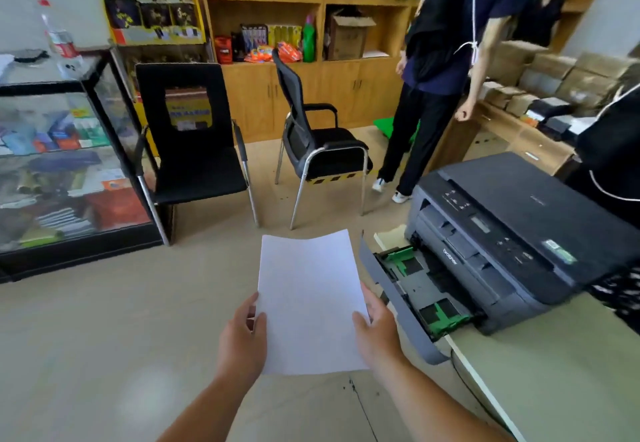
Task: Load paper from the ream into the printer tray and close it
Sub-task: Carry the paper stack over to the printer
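Note:
I hold a stack of white paper [308, 299] flat in front of me over the floor. My left hand [242, 337] grips its left edge and my right hand [375, 329] grips its right edge. To the right, a dark grey printer [519, 230] stands on a pale desk [561, 372]. Its paper tray [408, 299] is pulled out toward me, showing green guides and no paper inside. The paper is left of the tray, apart from it. No ream is in view.
Two black chairs [194, 150] [318, 143] stand ahead on the beige floor. A glass display case [62, 164] is at the left, wooden shelves [304, 43] at the back. A person in dark clothes [446, 70] stands beyond the printer, and another person [613, 164] at the right edge.

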`<state>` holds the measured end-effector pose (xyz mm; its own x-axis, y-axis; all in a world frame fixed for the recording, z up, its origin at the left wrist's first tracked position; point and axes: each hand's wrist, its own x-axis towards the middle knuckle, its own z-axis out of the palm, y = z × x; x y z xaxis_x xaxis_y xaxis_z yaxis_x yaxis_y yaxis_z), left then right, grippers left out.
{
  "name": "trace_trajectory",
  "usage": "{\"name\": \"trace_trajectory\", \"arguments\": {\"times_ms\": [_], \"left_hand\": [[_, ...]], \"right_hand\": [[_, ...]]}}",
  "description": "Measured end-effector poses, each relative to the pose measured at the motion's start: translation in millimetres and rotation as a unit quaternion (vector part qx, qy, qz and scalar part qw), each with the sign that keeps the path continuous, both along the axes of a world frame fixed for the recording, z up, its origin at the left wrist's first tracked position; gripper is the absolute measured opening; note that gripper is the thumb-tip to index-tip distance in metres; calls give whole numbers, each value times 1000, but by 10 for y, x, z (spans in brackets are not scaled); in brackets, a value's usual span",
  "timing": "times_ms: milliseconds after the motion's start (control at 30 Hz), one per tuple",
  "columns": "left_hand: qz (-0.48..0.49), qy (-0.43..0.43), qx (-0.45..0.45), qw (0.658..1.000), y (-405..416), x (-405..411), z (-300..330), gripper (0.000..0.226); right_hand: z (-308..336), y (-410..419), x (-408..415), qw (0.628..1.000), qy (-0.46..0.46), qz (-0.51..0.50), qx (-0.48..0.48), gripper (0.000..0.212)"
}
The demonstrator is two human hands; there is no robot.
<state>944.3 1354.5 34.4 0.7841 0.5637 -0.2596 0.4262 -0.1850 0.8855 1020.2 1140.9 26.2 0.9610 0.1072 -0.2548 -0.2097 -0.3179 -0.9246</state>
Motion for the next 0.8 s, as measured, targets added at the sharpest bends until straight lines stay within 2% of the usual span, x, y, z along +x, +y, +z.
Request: {"name": "trace_trajectory", "arguments": {"times_ms": [167,433,667,800], "left_hand": [[-113,8,11,994,208,797,-96,41],[-267,-5,56,962,-146,1564,-34,41],[-345,2,68,936,-449,1986,-101,41],[-382,5,72,921,-579,2135,-177,39]], "right_hand": [[-111,51,187,994,5,-107,-3,58],[-243,-242,364,971,45,-236,-1,64],[-236,-519,452,941,86,-326,-8,55],[-257,-568,432,922,113,-370,-4,57]]}}
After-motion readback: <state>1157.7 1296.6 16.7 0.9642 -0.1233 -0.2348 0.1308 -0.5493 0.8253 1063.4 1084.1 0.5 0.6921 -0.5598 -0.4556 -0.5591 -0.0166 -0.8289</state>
